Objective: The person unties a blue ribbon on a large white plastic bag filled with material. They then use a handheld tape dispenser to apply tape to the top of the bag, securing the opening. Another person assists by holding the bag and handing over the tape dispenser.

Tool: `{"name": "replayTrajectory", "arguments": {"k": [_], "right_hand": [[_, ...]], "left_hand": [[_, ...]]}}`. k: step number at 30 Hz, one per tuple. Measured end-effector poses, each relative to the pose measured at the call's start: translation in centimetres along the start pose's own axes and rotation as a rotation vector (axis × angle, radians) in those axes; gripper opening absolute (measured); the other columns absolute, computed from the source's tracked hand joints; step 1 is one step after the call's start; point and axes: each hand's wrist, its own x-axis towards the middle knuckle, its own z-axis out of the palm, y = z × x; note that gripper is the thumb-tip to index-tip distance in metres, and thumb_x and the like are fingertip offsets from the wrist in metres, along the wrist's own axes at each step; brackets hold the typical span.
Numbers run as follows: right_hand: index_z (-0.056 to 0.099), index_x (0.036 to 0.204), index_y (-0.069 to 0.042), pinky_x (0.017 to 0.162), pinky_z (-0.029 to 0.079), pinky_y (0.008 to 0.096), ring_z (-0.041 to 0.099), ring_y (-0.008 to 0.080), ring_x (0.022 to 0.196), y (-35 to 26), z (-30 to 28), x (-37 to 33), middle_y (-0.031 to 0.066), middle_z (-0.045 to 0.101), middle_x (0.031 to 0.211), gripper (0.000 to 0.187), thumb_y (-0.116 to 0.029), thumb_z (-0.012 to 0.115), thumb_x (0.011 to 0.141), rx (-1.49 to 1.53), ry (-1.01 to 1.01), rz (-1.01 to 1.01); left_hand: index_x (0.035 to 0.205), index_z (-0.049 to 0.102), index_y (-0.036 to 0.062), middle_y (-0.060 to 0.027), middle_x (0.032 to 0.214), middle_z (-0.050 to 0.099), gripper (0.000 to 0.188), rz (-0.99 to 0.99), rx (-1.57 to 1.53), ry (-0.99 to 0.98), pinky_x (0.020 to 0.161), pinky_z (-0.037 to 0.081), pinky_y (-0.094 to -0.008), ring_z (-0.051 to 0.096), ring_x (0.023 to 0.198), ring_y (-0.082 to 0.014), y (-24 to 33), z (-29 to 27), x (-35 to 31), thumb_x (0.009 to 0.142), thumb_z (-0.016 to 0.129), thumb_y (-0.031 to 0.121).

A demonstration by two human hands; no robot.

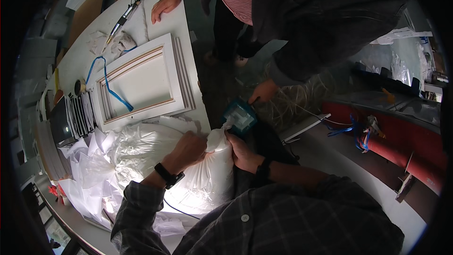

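Note:
A full white plastic bag (210,174) stands in front of me, its top gathered and narrow. My left hand (188,150) is closed on the bag's upper left side. On its right, my right hand (243,152) wraps round the bag near its neck, thumb toward the top. Just beyond the neck, a blue-green tray-like container (246,119) with something pale inside is held by another person's hand (264,91). The bag's twisted tip touches or overlaps this container; I cannot tell which. Most of my fingers are hidden behind the bag or turned away.
White cabinet-door frames (177,82) lie stacked on the white table (158,16), with a blue strap (107,82) across them. Behind lies a black-and-silver power tool (123,19). Crumpled white plastic (141,144) fills the left. At right are a red roller (401,160) and loose clear strapping (306,94).

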Motion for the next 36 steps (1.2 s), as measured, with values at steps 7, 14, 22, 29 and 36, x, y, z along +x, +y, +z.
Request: {"name": "replayTrajectory", "arguments": {"k": [7, 14, 22, 29, 36], "right_hand": [[0.063, 0.133, -0.012, 0.108, 0.048, 0.0361, 0.063, 0.0173, 0.12, 0.2, -0.4, 0.6, 0.004, 0.068, 0.129, 0.045, -0.049, 0.058, 0.107, 0.055, 0.045, 0.034], [0.062, 0.135, -0.01, 0.105, 0.049, 0.0352, 0.062, 0.017, 0.12, -0.1, 0.1, 0.3, 0.0053, 0.067, 0.13, 0.052, -0.053, 0.052, 0.108, 0.002, 0.072, 0.028], [0.054, 0.144, -0.008, 0.109, 0.047, 0.0365, 0.058, 0.0193, 0.128, 0.0, -0.2, -0.3, 0.0077, 0.062, 0.14, 0.064, -0.06, 0.046, 0.108, -0.026, 0.101, 0.098], [0.052, 0.147, -0.007, 0.11, 0.045, 0.0386, 0.057, 0.0206, 0.129, -0.6, -0.2, -1.6, 0.0091, 0.061, 0.141, 0.076, -0.065, 0.061, 0.1, -0.161, -0.008, 0.176], [0.062, 0.138, -0.005, 0.106, 0.048, 0.0389, 0.061, 0.0194, 0.121, 0.0, -0.5, -2.0, 0.0096, 0.066, 0.131, 0.065, -0.058, 0.064, 0.101, -0.285, -0.034, 0.273]], "left_hand": [[0.095, 0.069, -0.0001, -0.0185, 0.085, 0.07, 0.032, -0.044, -0.104, -0.032, 0.07, 0.055, -0.0479, 0.07, 0.079, -0.0391, 0.0, -0.1, 0.5, 0.092, 0.075, 0.031], [0.099, 0.069, 0.0012, -0.0182, 0.089, 0.072, 0.033, -0.103, -0.169, -0.11, 0.072, 0.055, -0.048, 0.071, 0.082, -0.0396, -0.1, -0.3, 1.5, 0.092, 0.075, 0.033], [0.105, 0.069, 0.0008, -0.0205, 0.093, 0.072, 0.037, -0.109, -0.195, -0.243, 0.083, 0.055, -0.049, 0.07, 0.093, -0.0408, -0.7, 0.2, 2.4, 0.094, 0.073, 0.036], [0.109, 0.068, 0.001, -0.0212, 0.097, 0.073, 0.041, -0.094, -0.227, -0.27, 0.084, 0.056, -0.0491, 0.071, 0.095, -0.0403, -1.0, -0.2, 2.8, 0.094, 0.072, 0.039], [0.111, 0.068, 0.0024, -0.0211, 0.099, 0.073, 0.042, -0.102, -0.264, -0.255, 0.084, 0.055, -0.0497, 0.07, 0.096, -0.041, -1.2, 0.4, 3.0, 0.095, 0.072, 0.041]]}}
